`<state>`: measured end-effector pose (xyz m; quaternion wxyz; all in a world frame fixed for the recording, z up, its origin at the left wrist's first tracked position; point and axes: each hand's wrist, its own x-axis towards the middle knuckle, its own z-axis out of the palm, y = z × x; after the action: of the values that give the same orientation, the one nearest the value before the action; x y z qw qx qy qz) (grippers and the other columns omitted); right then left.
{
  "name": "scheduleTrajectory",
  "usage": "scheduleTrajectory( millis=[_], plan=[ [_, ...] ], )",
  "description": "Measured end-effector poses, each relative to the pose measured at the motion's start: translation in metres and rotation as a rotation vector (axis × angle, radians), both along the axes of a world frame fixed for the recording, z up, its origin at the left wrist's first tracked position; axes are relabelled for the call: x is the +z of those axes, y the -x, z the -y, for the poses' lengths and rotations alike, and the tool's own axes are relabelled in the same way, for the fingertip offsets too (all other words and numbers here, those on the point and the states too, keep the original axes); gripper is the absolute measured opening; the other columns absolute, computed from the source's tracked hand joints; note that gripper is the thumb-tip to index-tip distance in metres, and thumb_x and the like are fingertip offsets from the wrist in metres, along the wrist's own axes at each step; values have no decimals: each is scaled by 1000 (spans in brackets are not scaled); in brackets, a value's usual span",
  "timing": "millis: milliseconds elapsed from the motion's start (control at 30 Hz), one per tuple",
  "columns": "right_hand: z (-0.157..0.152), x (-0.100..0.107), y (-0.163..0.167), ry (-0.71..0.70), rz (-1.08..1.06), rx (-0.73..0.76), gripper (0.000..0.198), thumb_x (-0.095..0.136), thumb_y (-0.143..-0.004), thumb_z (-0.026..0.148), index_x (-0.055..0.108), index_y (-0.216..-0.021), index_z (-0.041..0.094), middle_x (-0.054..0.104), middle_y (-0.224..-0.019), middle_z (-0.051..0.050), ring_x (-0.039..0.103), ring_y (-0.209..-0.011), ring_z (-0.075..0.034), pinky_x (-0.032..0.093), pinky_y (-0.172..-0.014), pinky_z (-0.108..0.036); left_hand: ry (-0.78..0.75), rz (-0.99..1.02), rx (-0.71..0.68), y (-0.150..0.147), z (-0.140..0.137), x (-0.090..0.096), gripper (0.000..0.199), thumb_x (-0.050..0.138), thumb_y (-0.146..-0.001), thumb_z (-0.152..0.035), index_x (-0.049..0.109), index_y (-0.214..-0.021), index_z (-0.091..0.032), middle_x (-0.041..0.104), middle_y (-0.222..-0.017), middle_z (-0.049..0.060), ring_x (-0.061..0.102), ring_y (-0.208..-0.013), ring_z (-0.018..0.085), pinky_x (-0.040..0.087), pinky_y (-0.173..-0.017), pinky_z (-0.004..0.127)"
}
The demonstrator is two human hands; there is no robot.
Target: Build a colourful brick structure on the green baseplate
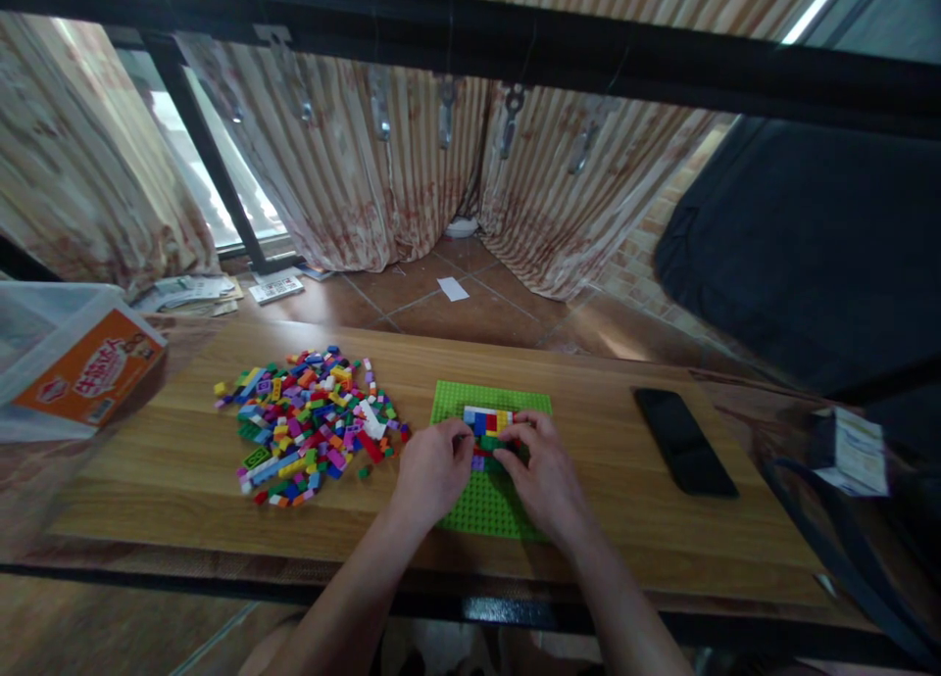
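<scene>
A light green studded baseplate (pixel 494 515) lies on the table with a block of toy building bricks (pixel 485 423) in white, blue, red, yellow, green and purple on it. My left hand (pixel 435 468) is closed at the block's left side, fingertips curled against it; whatever they pinch is hidden. From the right, my right hand (pixel 548 472) bends its thumb and fingers around the block's right part, by a green toy brick (pixel 489 443). Its fingers partly cover the bricks there.
Left of the baseplate, a pile of loose toy bricks (pixel 316 421) spreads over the wooden table (pixel 603 549). A black phone (pixel 685 443) lies to the right. A clear plastic box with an orange label (pixel 95 367) stands at the far left. A dark metal bar (pixel 470 10) crosses above.
</scene>
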<state>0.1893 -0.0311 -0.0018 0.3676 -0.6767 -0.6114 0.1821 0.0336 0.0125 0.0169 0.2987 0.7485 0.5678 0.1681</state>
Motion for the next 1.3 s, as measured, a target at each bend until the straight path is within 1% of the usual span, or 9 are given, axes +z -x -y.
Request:
scheduleTrajectory(
  millis=[233, 400, 567, 733, 933, 1000, 1133, 1300],
  plan=[
    [-5, -5, 5, -63, 60, 21, 8, 64, -77, 20, 66, -84, 23, 52, -114, -7, 52, -110, -25, 43, -96, -44, -8, 25, -6, 1, 0, 0, 23, 47, -87, -22, 69, -81, -21, 68, -71, 2, 60, -65, 14, 34, -59, 23],
    [-4, -6, 7, -78, 45, -33, 10, 65, -75, 21, 68, -84, 23, 54, -110, -6, 55, -104, -24, 45, -91, -42, -8, 36, 9, 0, 1, 0, 22, 49, -86, -24, 70, -79, -21, 69, -74, 1, 61, -67, 14, 34, -60, 23],
    [-3, -7, 9, -103, 0, -57, 10, 66, -74, 22, 70, -83, 23, 55, -109, -6, 57, -100, -22, 47, -87, -40, 6, 40, 66, -3, 0, -2, 23, 50, -86, -28, 71, -79, -22, 71, -77, 2, 63, -71, 15, 36, -62, 23],
    [-4, -9, 10, -132, -33, -82, 9, 67, -73, 23, 71, -80, 23, 56, -108, -5, 57, -97, -20, 47, -84, -36, 22, 22, 117, -6, -2, -4, 23, 53, -85, -34, 72, -80, -23, 71, -75, 3, 62, -67, 15, 34, -59, 24],
    [-5, -16, 12, -143, -62, -110, 9, 69, -71, 20, 73, -78, 24, 57, -109, -6, 57, -98, -21, 48, -82, -36, 70, 8, 181, -10, -4, -5, 21, 56, -81, -35, 74, -79, -23, 71, -73, 3, 61, -65, 15, 32, -56, 24],
    [-4, -20, 13, -166, -63, -117, 8, 69, -72, 21, 74, -78, 24, 58, -111, -6, 57, -99, -21, 49, -83, -37, 69, -2, 189, -11, -4, -5, 20, 57, -81, -34, 74, -77, -23, 72, -73, 3, 61, -65, 15, 31, -55, 24],
    [1, -28, 15, -200, -49, -110, 11, 64, -78, 23, 75, -82, 25, 59, -116, -8, 56, -105, -23, 47, -92, -42, 35, -42, 190, -13, -4, -4, 20, 56, -80, -32, 73, -74, -23, 72, -73, 3, 61, -65, 16, 31, -55, 24],
    [8, -29, 15, -218, -34, -81, 20, 58, -85, 27, 76, -93, 26, 59, -123, -9, 54, -113, -24, 44, -98, -44, 18, -39, 156, -12, -4, -2, 19, 56, -82, -31, 72, -75, -22, 72, -74, 2, 62, -66, 15, 33, -56, 24]
  ],
)
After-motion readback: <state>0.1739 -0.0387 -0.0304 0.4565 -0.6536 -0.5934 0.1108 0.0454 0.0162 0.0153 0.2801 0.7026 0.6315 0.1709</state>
